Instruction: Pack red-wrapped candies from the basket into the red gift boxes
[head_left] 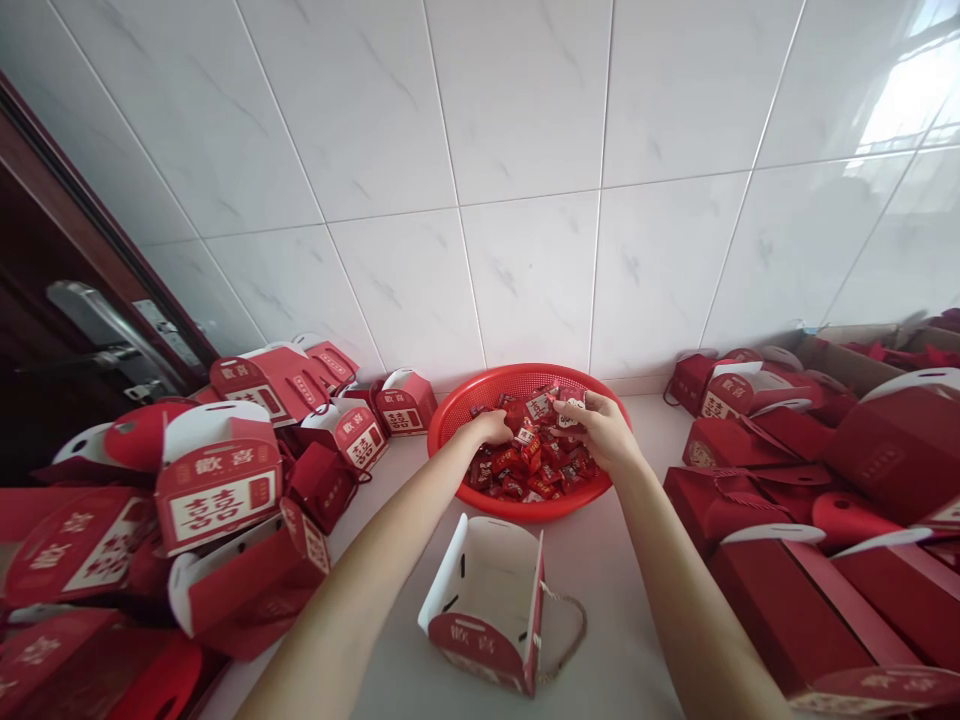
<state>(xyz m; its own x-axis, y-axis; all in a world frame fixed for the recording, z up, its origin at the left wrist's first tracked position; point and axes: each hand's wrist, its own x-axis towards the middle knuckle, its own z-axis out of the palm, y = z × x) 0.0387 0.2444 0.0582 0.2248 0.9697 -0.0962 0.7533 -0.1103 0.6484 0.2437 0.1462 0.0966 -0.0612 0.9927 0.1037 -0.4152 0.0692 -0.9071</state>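
A red plastic basket (442, 425) with perforated sides holds a heap of red-wrapped candies (529, 455). My left hand (493, 428) reaches into the heap from the left, its fingers curled and partly hidden; what they grip, if anything, cannot be made out. On the basket's right side, my right hand (606, 432) pinches a wrapped candy (571, 408) with a pale printed label between thumb and fingers. In front of the basket, between my forearms, stands an open red gift box (491, 580) with a white inside. Its twisted cord handle (574, 640) lies out to the right.
Red gift boxes (221, 480) with white characters are piled on the left. More red boxes (802, 590) are stacked on the right, near a cardboard carton (847, 345). A tiled wall (525, 270) rises behind the basket. A dark door with a metal handle (112, 320) is at far left.
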